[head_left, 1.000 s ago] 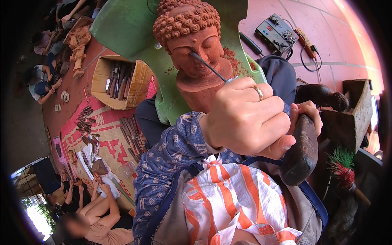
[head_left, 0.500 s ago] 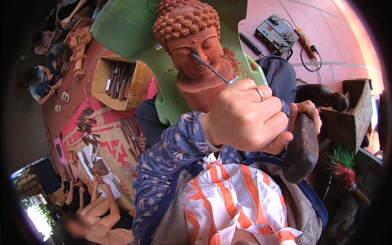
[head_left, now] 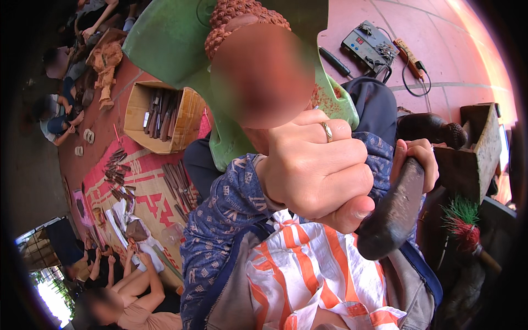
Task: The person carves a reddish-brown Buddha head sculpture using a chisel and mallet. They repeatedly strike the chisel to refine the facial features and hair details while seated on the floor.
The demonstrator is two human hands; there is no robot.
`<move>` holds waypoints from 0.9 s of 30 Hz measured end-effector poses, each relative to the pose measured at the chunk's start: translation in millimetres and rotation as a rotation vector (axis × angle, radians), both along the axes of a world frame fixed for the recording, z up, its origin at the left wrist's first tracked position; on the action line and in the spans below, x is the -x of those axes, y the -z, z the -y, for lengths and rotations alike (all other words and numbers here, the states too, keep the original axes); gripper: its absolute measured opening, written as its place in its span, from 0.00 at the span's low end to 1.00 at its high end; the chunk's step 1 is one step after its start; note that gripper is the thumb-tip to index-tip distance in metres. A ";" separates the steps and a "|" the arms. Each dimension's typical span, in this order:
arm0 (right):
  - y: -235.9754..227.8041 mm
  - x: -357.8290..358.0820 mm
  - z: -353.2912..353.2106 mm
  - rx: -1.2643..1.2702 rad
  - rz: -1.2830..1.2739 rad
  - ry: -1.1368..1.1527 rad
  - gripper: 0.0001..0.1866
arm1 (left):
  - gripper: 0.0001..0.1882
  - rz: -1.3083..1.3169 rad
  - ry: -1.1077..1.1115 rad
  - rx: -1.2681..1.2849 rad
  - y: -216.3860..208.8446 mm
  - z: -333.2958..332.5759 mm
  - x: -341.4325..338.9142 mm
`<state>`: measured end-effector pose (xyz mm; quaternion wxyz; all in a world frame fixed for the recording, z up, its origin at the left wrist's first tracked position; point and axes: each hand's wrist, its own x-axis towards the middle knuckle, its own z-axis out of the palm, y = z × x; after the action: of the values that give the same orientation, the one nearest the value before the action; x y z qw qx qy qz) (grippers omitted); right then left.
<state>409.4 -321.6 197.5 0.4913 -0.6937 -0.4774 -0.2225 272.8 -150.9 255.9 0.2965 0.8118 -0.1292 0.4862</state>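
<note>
Carton (head_left: 190, 118) of tools (head_left: 162, 113), upper left. Carved head (head_left: 253, 60), red-brown, top centre, against green plastic (head_left: 159, 44); likely stiff, fairly heavy, curls prone to chipping, best gripped low at the base. Left hand (head_left: 316, 165), centre: fingers clenched, apparently round a chisel (head_left: 315, 106), mere sliver showing; probably light, rigid. Right hand (head_left: 421, 159), right of centre: clamped on upper end of dark mallet (head_left: 391, 214), seemingly dense, smooth, perhaps slippery, best held there. Wooden box (head_left: 487, 151), far right.

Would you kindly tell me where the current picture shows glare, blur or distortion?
In the head view, glare whitens the lower-left background; smooth blur covers much of the carved bust; the tiled floor bends toward the right rim; corners go black.
</note>
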 end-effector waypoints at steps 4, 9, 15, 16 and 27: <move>-0.2 -3.4 -2.0 -0.172 -0.003 -0.079 0.13 | 0.28 0.010 0.011 0.031 -3.0 -0.8 -0.5; -20.3 -6.2 -4.1 -0.041 0.074 -0.020 0.14 | 0.27 0.049 -0.006 0.122 -8.9 -0.3 -1.9; -37.0 -5.7 -7.7 -0.041 0.083 -0.009 0.14 | 0.24 0.003 -0.007 0.138 -16.6 -4.6 -1.2; -31.1 -7.4 -7.7 -0.136 -0.041 -0.137 0.13 | 0.24 -0.007 -0.009 0.135 -16.9 -4.6 -0.6; -44.9 -5.9 -10.3 -0.043 0.055 -0.021 0.13 | 0.23 -0.080 -0.011 0.172 -24.4 -7.8 4.3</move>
<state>415.3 -311.3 242.4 0.4953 -0.6715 -0.4930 -0.2465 268.5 -143.1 280.3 0.3673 0.8028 -0.0707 0.4644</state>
